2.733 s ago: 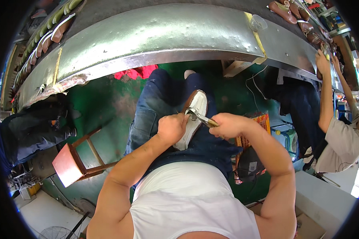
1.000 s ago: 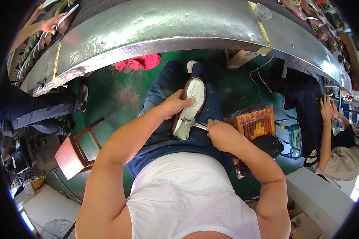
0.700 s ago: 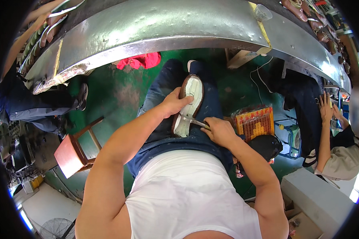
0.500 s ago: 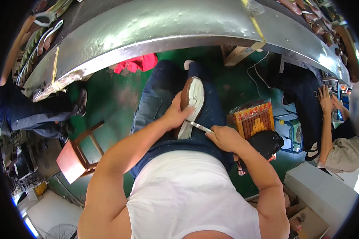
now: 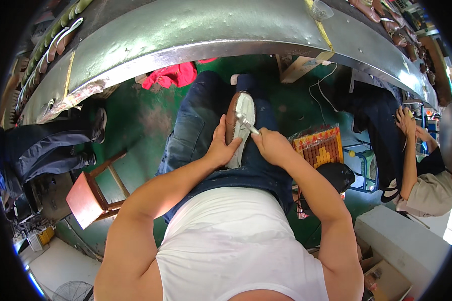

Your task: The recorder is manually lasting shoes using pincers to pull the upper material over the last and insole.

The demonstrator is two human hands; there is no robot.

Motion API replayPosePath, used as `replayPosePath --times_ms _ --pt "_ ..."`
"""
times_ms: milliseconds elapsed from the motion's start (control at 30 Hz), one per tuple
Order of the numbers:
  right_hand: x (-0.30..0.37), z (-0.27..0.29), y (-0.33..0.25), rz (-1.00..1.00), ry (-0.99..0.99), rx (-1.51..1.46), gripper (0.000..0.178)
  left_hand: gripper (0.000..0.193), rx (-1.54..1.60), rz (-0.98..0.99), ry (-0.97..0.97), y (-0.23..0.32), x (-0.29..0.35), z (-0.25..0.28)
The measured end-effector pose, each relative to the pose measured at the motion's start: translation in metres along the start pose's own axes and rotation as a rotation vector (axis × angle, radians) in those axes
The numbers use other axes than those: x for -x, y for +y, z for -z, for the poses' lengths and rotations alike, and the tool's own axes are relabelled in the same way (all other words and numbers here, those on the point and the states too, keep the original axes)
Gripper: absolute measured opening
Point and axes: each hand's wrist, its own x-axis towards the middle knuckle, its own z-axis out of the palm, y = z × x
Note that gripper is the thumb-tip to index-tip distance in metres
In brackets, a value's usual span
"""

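Observation:
A brown shoe [image 5: 230, 115] lies sole-up on my thighs, its pale bottom facing me and its toe pointing away. My left hand [image 5: 221, 146] grips its left side near the middle, fingers along the brown edge and thumb across the pale bottom. In my right hand [image 5: 274, 146] is a silver metal hand tool with a hammer-like head [image 5: 242, 119]. The tool's head is at the front half of the shoe's bottom; I cannot tell whether it touches. My right fingers are wrapped round the handle, hiding its lower end.
A metal-covered bench [image 5: 196, 32] curves across in front, with shoes [image 5: 365, 10] on top. A red-topped stool [image 5: 87, 199] stands left, beside another person's legs [image 5: 60, 145]. At right are a beaded seat mat [image 5: 320, 149], a black rounded object [image 5: 335, 176] and another person's arm [image 5: 411, 165]. Red cloth [image 5: 173, 75] lies under the bench.
My right hand has moved forward and turned, bringing the tool from the shoe's rear part to its front half. My left hand's thumb has shifted, and it still holds the shoe.

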Motion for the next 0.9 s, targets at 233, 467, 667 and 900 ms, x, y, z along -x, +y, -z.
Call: replayPosePath --times_ms 233,467,667,900 --pt "-0.025 -0.003 0.013 -0.006 -0.097 -0.051 0.047 0.103 0.123 0.035 -0.163 -0.010 -0.002 0.018" --pt "0.009 -0.014 0.050 -0.230 0.061 -0.859 0.048 0.084 0.644 -0.114 -0.194 0.047 0.011 0.052" --pt "0.010 -0.023 0.059 -0.228 0.058 -0.609 0.049 0.058 1.365 -0.015 -0.378 0.172 -0.008 0.103" --pt "0.011 -0.025 0.061 -0.202 0.057 -0.548 0.050 0.064 1.295 -0.022 -0.193 0.203 -0.032 0.112"
